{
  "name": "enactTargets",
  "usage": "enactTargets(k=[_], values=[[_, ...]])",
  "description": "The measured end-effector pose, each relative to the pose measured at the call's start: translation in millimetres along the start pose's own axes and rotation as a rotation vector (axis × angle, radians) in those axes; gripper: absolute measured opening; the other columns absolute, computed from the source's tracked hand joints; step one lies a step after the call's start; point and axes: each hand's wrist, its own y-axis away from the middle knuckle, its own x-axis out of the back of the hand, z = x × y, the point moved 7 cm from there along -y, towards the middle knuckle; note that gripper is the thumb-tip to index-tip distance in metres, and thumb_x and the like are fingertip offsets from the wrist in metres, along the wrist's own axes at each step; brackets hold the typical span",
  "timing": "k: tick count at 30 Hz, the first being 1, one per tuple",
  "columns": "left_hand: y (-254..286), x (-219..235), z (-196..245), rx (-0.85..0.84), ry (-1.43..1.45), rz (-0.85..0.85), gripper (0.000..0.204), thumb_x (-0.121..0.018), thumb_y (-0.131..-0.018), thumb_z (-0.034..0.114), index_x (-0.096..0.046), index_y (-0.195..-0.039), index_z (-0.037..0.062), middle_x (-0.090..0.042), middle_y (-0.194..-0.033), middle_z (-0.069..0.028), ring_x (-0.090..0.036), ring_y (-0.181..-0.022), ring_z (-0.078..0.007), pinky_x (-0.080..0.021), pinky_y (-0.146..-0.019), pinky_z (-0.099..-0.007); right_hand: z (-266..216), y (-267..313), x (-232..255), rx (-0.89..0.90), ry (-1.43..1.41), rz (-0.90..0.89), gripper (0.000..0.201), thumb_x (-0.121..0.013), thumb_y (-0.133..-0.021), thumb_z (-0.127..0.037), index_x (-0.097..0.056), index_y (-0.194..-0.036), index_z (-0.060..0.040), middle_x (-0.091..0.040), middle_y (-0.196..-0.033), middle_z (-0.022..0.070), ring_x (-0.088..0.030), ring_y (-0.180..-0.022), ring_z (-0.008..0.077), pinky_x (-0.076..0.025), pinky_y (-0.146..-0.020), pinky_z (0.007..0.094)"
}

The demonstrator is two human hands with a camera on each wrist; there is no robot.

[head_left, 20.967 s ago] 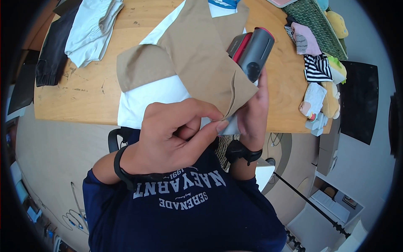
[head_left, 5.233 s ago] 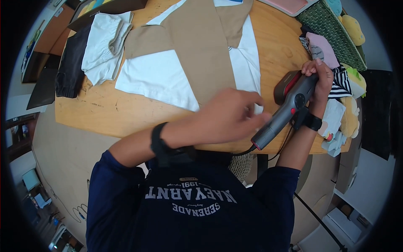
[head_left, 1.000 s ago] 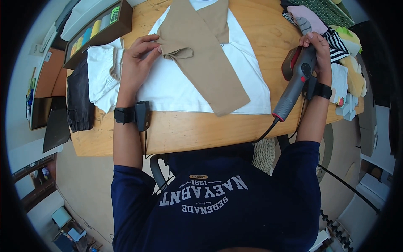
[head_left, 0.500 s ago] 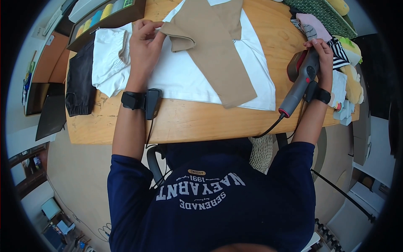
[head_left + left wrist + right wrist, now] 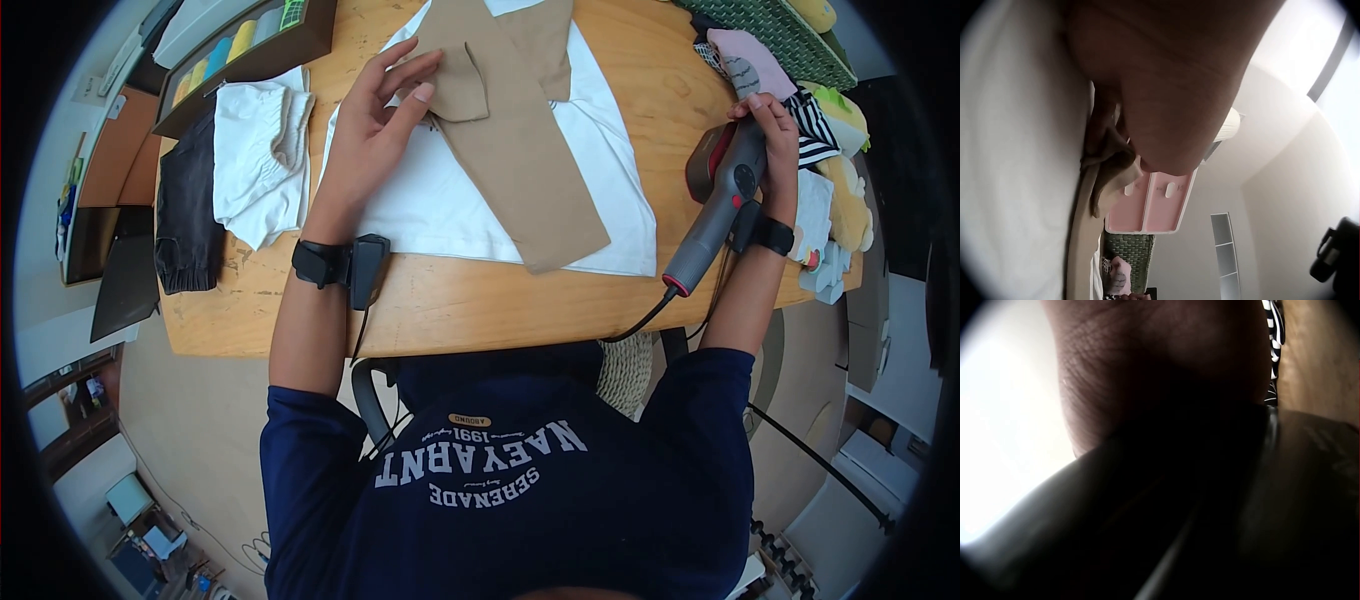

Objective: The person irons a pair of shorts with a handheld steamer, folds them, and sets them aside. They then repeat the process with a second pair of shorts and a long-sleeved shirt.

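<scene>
A white shirt (image 5: pixel 440 215) with tan sleeves lies spread on the wooden table, one tan sleeve (image 5: pixel 545 195) slanting down across its front. The other sleeve's cuff (image 5: pixel 462 88) is folded back on itself. My left hand (image 5: pixel 375 125) is at this cuff, thumb and fingers apart, fingertips on the tan cloth. In the left wrist view, a raised fold of the cuff (image 5: pixel 1113 165) shows beneath the hand (image 5: pixel 1166 94). At the right, my right hand (image 5: pixel 780 145) grips a grey and red handheld garment steamer (image 5: pixel 715 225). The steamer's dark body (image 5: pixel 1147 519) fills the lower right wrist view.
Folded white trousers (image 5: pixel 262 160) and dark trousers (image 5: pixel 188 210) lie at the left, near a box (image 5: pixel 265 60) of rolled cloths. Small clothes (image 5: pixel 750 60), soft toys and a green woven basket (image 5: pixel 790 45) line the right side. The steamer's cord (image 5: pixel 640 325) runs over the table's front edge.
My left hand has moved right with the cuff, which has gone from lifted to folded over, and its fingers have spread. My right hand keeps the garment steamer in nearly the same place.
</scene>
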Motion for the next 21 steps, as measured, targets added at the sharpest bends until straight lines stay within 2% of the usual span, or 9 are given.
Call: enactTargets(k=[4, 7, 9, 11, 12, 14, 15, 17, 21], values=[[-0.9, 3.1, 5.8, -0.068, -0.051, 0.047, 0.052, -0.066, -0.098, 0.013, -0.047, -0.145, 0.0003, -0.063, -0.138, -0.0142, -0.061, -0.125, -0.0199, -0.053, -0.094, -0.0301, 1.7, -2.9, -0.4, 0.042, -0.103, 0.000, 0.020, -0.065, -0.100, -0.019, -0.066, -0.088, -0.0023, -0.064, -0.082, 0.0048, -0.063, -0.082, 0.0144, -0.048, -0.080, 0.0278], [0.7, 3.1, 2.6, -0.074, -0.054, 0.057, 0.046, -0.071, -0.095, 0.014, -0.057, -0.137, 0.0007, -0.065, -0.137, -0.0134, -0.057, -0.130, -0.0213, -0.049, -0.102, -0.0336, 6.7, -5.5, 5.6, 0.028, -0.078, 0.069, 0.022, -0.064, -0.100, -0.019, -0.065, -0.087, -0.0001, -0.062, -0.080, 0.0059, -0.062, -0.078, 0.0149, -0.049, -0.074, 0.0282], [0.4, -1.4, -2.5, -0.097, -0.334, -0.046, 0.033, -0.073, -0.093, 0.015, -0.067, -0.122, 0.0005, -0.066, -0.134, -0.0125, -0.055, -0.133, -0.0238, -0.044, -0.108, -0.0355, 0.7, -8.3, 6.0, 0.059, 0.084, 0.084, 0.025, -0.063, -0.100, -0.021, -0.066, -0.088, 0.0001, -0.065, -0.079, 0.0054, -0.062, -0.074, 0.0130, -0.051, -0.073, 0.0281], [0.6, -9.4, -0.3, -0.128, -0.366, -0.088, 0.029, -0.074, -0.092, 0.015, -0.069, -0.116, 0.0002, -0.067, -0.133, -0.0128, -0.055, -0.134, -0.0252, -0.042, -0.110, -0.0361, -4.2, -11.6, 1.1, 0.131, 0.046, 0.105, 0.021, -0.063, -0.100, -0.018, -0.068, -0.090, -0.0005, -0.067, -0.080, 0.0054, -0.064, -0.073, 0.0136, -0.052, -0.071, 0.0282], [2.1, -11.0, 3.6, -0.157, -0.425, -0.079, 0.025, -0.074, -0.092, 0.015, -0.071, -0.111, -0.0002, -0.068, -0.132, -0.0130, -0.055, -0.134, -0.0266, -0.040, -0.113, -0.0367, -17.2, -4.7, -14.8, 0.141, -0.007, 0.203, 0.035, -0.062, -0.102, -0.031, -0.061, -0.077, -0.0064, -0.061, -0.070, 0.0021, -0.058, -0.065, 0.0105, -0.047, -0.065, 0.0243], [2.4, -12.5, 5.9, -0.146, -0.412, -0.074, 0.025, -0.074, -0.093, 0.017, -0.072, -0.110, -0.0007, -0.068, -0.132, -0.0135, -0.055, -0.134, -0.0274, -0.041, -0.112, -0.0370, 61.1, -42.2, 46.7, 0.236, -0.162, -0.157, 0.039, -0.068, -0.096, -0.032, -0.069, -0.113, 0.0031, -0.071, -0.111, 0.0217, -0.071, -0.098, 0.0290, -0.054, -0.092, 0.0355], [1.9, -10.5, 4.3, -0.132, -0.398, -0.069, 0.025, -0.074, -0.093, 0.017, -0.071, -0.110, -0.0008, -0.068, -0.132, -0.0134, -0.055, -0.134, -0.0272, -0.041, -0.112, -0.0369, 49.4, -37.5, 39.7, 0.238, -0.159, -0.152, 0.039, -0.068, -0.096, -0.032, -0.069, -0.113, 0.0031, -0.071, -0.111, 0.0217, -0.071, -0.098, 0.0290, -0.054, -0.092, 0.0355], [5.1, -8.0, 2.2, -0.112, -0.381, -0.063, 0.025, -0.074, -0.093, 0.017, -0.071, -0.110, -0.0008, -0.068, -0.132, -0.0134, -0.055, -0.134, -0.0269, -0.041, -0.112, -0.0368, 8.7, -23.7, 20.8, 0.220, 0.252, 0.144, 0.030, -0.060, -0.103, -0.025, -0.069, -0.099, 0.0027, -0.071, -0.090, 0.0087, -0.069, -0.084, 0.0160, -0.055, -0.083, 0.0292], [3.9, -8.6, 1.1, -0.114, -0.387, -0.072, 0.024, -0.073, -0.093, 0.017, -0.071, -0.109, -0.0012, -0.068, -0.132, -0.0133, -0.056, -0.133, -0.0265, -0.041, -0.111, -0.0367, -21.1, -4.9, 15.3, 0.199, 0.285, 0.189, 0.026, -0.063, -0.102, -0.024, -0.068, -0.106, 0.0011, -0.071, -0.100, 0.0086, -0.067, -0.090, 0.0160, -0.053, -0.085, 0.0303]])
